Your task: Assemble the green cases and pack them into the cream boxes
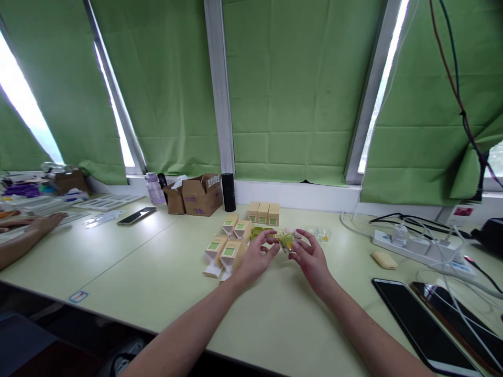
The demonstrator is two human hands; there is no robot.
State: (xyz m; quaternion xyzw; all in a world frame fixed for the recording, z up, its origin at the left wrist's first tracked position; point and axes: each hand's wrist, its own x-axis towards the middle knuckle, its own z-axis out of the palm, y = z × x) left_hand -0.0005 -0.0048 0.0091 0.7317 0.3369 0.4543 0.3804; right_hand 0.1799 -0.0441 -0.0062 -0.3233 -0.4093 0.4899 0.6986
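Note:
A small, partly see-through green item with a yellow spot (288,241) is between my two hands above the table; its exact kind is too small to make out. My left hand (258,256) pinches it from the left, while the closed fingertips of my right hand (313,260) grip its right side. Close by on the left stand several beige cartons with green labels (230,253), the front ones with flaps hanging open. Behind my left fingers are more green pieces (257,230). Small clear containers (324,234), one with something yellow inside, sit beyond my right hand.
Three closed cartons (263,213) stand in a row behind. Farther back are a cardboard box (202,195) and a black bottle (228,192). A power strip (416,247) with cables, a tablet (420,324) and a yellow case (384,259) lie right. A co-worker's hand (47,224) rests far left.

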